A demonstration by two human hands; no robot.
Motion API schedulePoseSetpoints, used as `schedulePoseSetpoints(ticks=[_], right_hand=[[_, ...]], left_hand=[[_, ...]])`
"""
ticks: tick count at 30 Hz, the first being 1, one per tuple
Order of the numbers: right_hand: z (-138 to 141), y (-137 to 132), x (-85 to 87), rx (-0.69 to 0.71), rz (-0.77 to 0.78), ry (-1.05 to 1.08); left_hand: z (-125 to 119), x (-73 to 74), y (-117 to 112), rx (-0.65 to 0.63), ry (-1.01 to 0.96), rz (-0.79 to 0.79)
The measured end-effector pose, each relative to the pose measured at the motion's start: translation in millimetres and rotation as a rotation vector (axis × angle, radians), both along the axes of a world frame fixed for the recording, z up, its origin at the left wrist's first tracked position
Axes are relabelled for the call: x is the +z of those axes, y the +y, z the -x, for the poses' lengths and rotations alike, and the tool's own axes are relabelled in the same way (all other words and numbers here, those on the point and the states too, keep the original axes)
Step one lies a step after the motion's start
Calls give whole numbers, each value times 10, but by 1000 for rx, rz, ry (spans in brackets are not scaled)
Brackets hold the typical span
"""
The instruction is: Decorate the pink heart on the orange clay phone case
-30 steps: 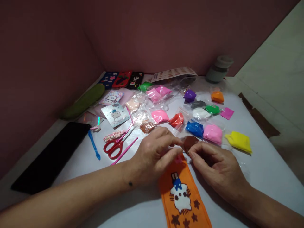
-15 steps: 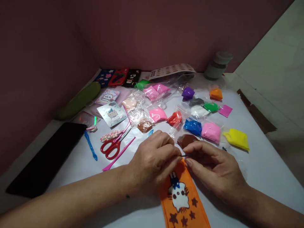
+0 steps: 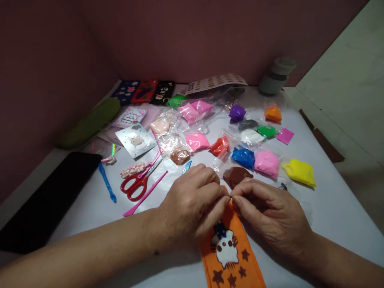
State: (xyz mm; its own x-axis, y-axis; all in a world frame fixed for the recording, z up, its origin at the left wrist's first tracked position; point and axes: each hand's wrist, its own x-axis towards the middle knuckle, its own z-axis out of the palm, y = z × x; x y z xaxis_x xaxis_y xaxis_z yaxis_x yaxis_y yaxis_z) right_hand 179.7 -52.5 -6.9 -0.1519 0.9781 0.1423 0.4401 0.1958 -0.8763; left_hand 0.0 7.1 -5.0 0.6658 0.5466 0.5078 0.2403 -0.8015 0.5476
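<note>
Over the top end of an orange clay-covered panel (image 3: 252,266), my left hand (image 3: 195,204) and my right hand (image 3: 267,216) meet with fingertips pinched. Between them a thin dark strand (image 3: 230,196), which looks like clay, shows only as a tiny bit. The panel bears a white cat figure (image 3: 227,254) with a blue body, and several brown stars (image 3: 218,276). Part of the panel is hidden beneath my left hand. Just beyond my fingers lies a lump of brown clay (image 3: 237,176).
Several bagged clays lie behind, among them blue (image 3: 243,157), yellow (image 3: 300,172) and red (image 3: 219,147). Red-handled scissors (image 3: 135,188), a pink modelling tool (image 3: 145,194) and a blue tool (image 3: 107,182) are at left, beside a black slab (image 3: 51,204). A jar (image 3: 276,76) stands at back right.
My right fingertips have come closer to my left ones, so less of the dark strand shows between them. The view has shifted slightly.
</note>
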Motion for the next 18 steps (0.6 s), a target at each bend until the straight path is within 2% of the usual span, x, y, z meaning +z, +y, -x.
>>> schedulePoseSetpoints(ticks=[8,18], right_hand=[[-6,9,-5,-22,23,-5],[-7,0,-9,5,17,-2]], left_hand=[[14,54,-1,-11,5,50],[2,11,-10,-9,26,-35]])
